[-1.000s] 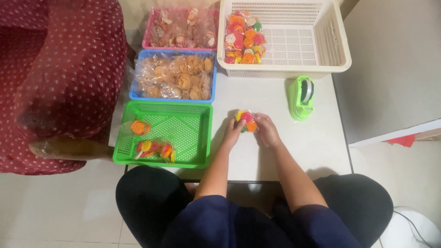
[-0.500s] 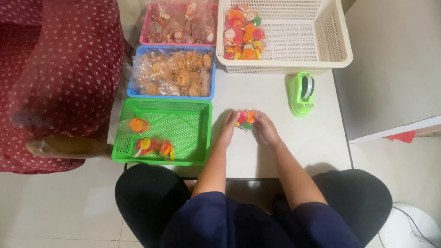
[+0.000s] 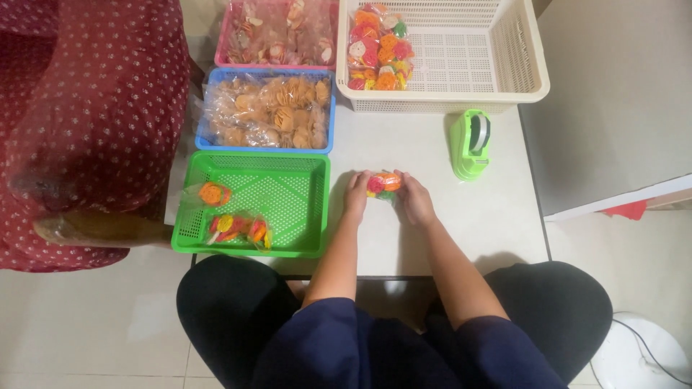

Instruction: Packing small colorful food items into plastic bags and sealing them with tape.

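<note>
Both my hands meet over the white table (image 3: pixel 497 216). My left hand (image 3: pixel 355 196) and my right hand (image 3: pixel 414 200) together grip a small clear packet of colourful round snacks (image 3: pixel 383 183), orange, pink and green, held just above the tabletop. A green mesh tray (image 3: pixel 288 194) lies right beside my left hand, with two filled packets (image 3: pixel 236 228) and a loose orange piece in plastic (image 3: pixel 213 193) at its left side.
A green tape dispenser (image 3: pixel 471 144) stands right of my hands. Behind are a blue tray of bagged tan crackers (image 3: pixel 268 115), a pink tray of pale crackers (image 3: pixel 277 32) and a cream basket (image 3: pixel 519 57) holding colourful snack packets (image 3: pixel 378 50). A red patterned chair (image 3: pixel 94 108) stands at left.
My hands have stayed in the same spot on the table, working the packet between the fingers. The camera view has shifted slightly downward.
</note>
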